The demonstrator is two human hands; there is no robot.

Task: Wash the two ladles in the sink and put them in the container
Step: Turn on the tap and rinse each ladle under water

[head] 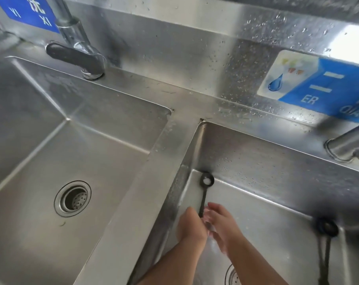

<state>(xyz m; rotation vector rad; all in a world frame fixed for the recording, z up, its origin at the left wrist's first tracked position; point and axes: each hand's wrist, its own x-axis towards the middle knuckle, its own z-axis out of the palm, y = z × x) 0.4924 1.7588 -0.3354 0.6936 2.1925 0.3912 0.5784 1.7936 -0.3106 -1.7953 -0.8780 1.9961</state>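
In the right sink basin (267, 161) my left hand (192, 223) is closed around the black handle of a ladle (203, 198). Its ring-shaped handle end (206, 179) points toward the basin's back left corner. The ladle's bowl is hidden behind my hands. My right hand (221, 225) lies against the lower part of this ladle, fingers stretched and blurred. A second black-handled ladle (325, 254) leans at the right side of the same basin, its ring end (327, 227) uppermost and its bowl out of frame. No container is in view.
An empty left basin (40, 140) with a round drain (72, 198) sits beside a steel divider (154, 171). A faucet (80, 50) stands behind it and another faucet (347, 142) at the right. The right basin's drain (233, 274) is below my hands. Blue signs hang on the wet backsplash.
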